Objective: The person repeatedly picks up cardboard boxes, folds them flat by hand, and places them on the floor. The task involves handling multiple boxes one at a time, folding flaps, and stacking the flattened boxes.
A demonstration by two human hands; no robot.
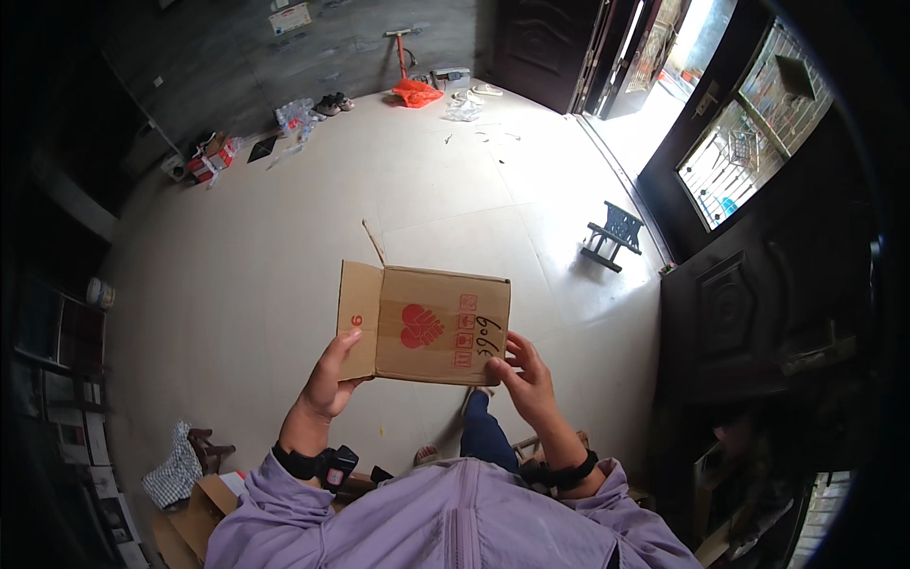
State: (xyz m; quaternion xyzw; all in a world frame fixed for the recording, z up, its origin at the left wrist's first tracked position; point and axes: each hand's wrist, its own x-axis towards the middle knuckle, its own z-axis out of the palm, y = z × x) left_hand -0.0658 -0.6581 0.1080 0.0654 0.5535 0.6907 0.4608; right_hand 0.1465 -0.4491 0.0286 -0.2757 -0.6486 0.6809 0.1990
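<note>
Both my hands hold a brown cardboard box (441,284) up in front of me, above the floor. Red printing marks its near face: a heart formed by clasped hands, and a column of handling symbols beside black handwriting. My left hand (328,373) grips the left side, its thumb on an unfolded end flap (361,291). A second, narrow flap stands out from the upper left corner, seen nearly edge-on. At the lower right corner, my right hand (527,373) pinches the box with the thumb in front. The inside of the box is hidden.
A small dark stool (613,238) stands right of centre, near the open door (739,142). Along the far wall are a red plastic bag (416,93), shoes (334,104) and plastic bottles (295,117). Cardboard (199,512) and a checked cloth (173,469) lie at lower left.
</note>
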